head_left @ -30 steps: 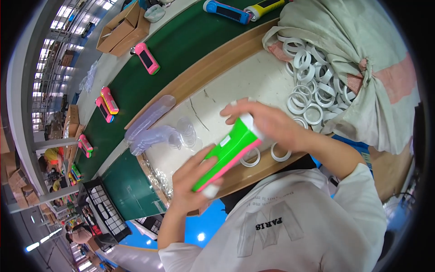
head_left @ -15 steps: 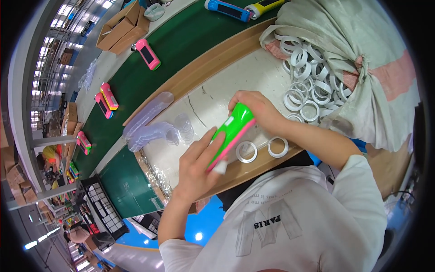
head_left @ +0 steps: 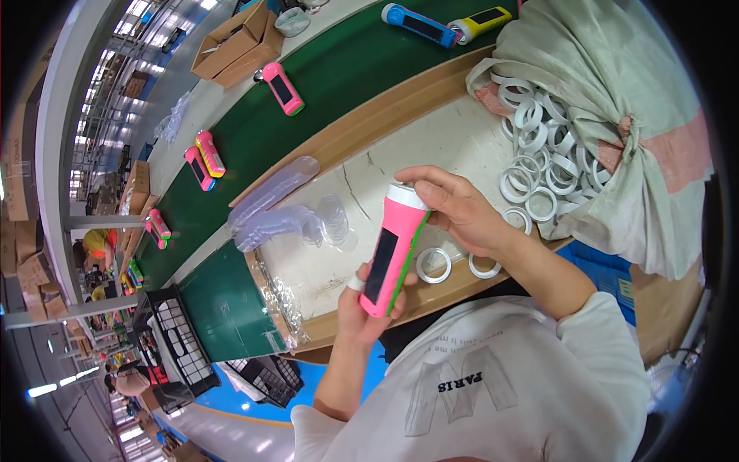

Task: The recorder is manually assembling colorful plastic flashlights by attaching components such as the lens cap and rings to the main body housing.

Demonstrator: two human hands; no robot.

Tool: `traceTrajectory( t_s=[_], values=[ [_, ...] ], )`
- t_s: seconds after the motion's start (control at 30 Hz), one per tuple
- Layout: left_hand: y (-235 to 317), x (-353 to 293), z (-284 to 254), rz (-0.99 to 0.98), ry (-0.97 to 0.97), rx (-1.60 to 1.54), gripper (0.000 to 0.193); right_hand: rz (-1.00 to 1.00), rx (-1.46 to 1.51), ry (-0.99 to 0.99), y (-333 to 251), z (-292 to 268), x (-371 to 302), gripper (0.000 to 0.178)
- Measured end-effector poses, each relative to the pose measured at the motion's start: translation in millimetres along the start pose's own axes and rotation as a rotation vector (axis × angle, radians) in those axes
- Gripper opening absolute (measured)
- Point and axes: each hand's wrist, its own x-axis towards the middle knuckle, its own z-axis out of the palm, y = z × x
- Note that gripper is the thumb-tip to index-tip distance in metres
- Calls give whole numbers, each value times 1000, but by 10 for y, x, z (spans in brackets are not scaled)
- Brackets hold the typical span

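A pink and green flashlight (head_left: pixel 390 250) with a dark panel along its side stands tilted over the tray, its wide head up. My left hand (head_left: pixel 366 312) is wrapped round its lower end; a white wrap shows on one finger. My right hand (head_left: pixel 466 212) has its thumb and fingers at the head, on the white ring (head_left: pixel 408 195) round the rim. Just below my right hand, a loose white ring (head_left: pixel 433 266) lies in the tray, and another white ring (head_left: pixel 483 266) lies by the tray's near edge. Stacked transparent discs (head_left: pixel 281 225) lie left of the flashlight.
A cardboard-edged tray (head_left: pixel 362 165) lies before me. At right, a woven sack (head_left: pixel 593 69) spills many white rings (head_left: pixel 539 154). Beyond runs a green conveyor belt (head_left: pixel 323 85) carrying a pink flashlight (head_left: pixel 282 88), a blue flashlight (head_left: pixel 419 25) and others. A black crate (head_left: pixel 181 350) stands at left.
The flashlight has turned from its green side to its pink side with the dark panel, and stands more upright. My left hand now holds it from below; my right hand moved to the ringed head.
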Motion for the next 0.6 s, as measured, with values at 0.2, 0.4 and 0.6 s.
traceTrajectory(
  t_s=[0.2,0.4,0.6],
  values=[
    [-189,21,329,751,307,1482,68,-165,-168,44,182,164,39,39],
    [-353,-218,533,217,125,658,51,-107,127,-33,164,388,-7,26],
    [-543,-441,608,-35,-289,-48,60,-127,557,-277,336,348,-85,30]
  ],
)
